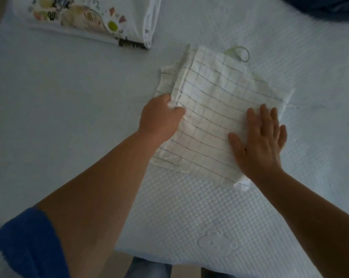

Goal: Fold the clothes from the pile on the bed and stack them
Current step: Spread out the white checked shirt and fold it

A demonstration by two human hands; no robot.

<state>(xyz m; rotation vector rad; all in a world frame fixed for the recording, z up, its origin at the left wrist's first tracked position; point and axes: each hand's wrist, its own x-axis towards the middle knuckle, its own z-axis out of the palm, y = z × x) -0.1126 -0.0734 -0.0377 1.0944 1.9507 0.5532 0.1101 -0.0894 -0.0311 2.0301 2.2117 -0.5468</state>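
Observation:
A white garment with a thin dark check (213,101) lies folded into a rough rectangle on the white bed (69,109). A pale green cord loop (238,52) sticks out at its far edge. My left hand (161,119) grips the folded left edge of the garment, fingers curled round the cloth. My right hand (259,141) lies flat on the garment's near right part, fingers straight and spread. A folded white shirt with a colourful print (85,19) rests at the far left of the bed.
Dark blue cloth (326,9) shows at the far right corner. The bed's near edge (189,255) runs across the bottom, with my legs and the floor below it. A blue sleeve (25,243) covers my left upper arm.

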